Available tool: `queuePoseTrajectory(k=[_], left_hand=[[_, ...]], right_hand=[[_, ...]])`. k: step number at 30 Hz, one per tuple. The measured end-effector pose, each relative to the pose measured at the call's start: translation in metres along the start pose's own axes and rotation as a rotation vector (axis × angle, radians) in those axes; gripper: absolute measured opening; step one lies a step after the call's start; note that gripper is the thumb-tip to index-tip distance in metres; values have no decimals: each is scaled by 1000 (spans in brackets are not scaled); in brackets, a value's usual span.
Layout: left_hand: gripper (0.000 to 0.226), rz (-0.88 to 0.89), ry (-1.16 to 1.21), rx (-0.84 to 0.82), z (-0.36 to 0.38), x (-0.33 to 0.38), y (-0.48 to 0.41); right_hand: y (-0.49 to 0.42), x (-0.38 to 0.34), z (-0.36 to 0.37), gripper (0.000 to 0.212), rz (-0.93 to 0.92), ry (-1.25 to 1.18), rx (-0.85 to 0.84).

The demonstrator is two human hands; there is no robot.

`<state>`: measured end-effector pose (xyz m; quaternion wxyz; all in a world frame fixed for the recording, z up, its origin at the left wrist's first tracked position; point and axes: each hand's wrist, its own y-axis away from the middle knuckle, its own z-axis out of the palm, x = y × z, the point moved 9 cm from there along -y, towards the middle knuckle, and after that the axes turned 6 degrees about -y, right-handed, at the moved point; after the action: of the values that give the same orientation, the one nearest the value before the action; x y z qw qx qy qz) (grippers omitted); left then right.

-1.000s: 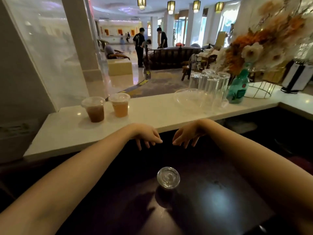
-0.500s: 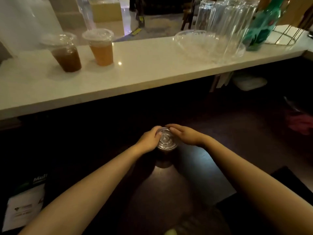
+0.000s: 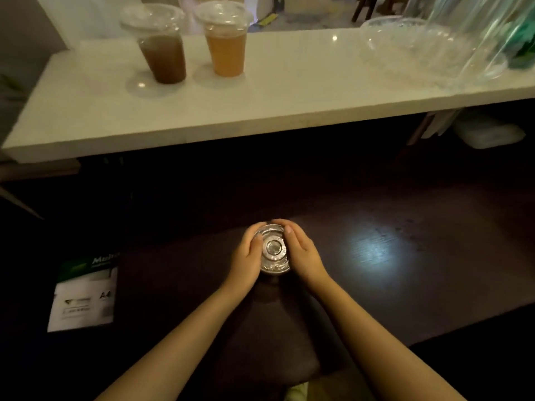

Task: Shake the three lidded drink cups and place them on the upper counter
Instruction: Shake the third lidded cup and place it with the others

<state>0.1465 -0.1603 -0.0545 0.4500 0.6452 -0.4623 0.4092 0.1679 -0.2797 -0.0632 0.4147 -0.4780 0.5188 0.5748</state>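
Observation:
A third lidded cup [image 3: 273,250] stands on the dark lower counter, seen from above so mostly its clear lid shows. My left hand [image 3: 247,257] wraps its left side and my right hand [image 3: 302,254] wraps its right side, fingertips meeting behind the lid. On the white upper counter [image 3: 260,111] at the back left stand two lidded cups side by side: one with dark brown drink [image 3: 162,53] and one with orange drink [image 3: 225,44].
A clear plastic bowl [image 3: 405,50] and stacked clear glasses [image 3: 474,33] crowd the upper counter's right end, with a green bottle behind. A pack of A4 paper [image 3: 84,296] lies low on the left. A bright reflection [image 3: 373,250] marks the dark counter.
Both hands dropped from the upper counter's edge down to the lidded cup and closed around it. The camera tilted down and moved closer.

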Motion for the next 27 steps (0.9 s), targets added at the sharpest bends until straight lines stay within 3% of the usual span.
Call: queuePoseTrajectory(k=[7,12,27], left_hand=[[24,-103,150,247,-76,-31,27],[23,-69,172,402,-110,-42,37],[18,-36,174,473,-114,-50,35]], right_hand=[[18,7,83,26,-9,-35,-139],[24,6,121,20,-34,-64,-166],[19,8,122,19,-54,-48,-109]])
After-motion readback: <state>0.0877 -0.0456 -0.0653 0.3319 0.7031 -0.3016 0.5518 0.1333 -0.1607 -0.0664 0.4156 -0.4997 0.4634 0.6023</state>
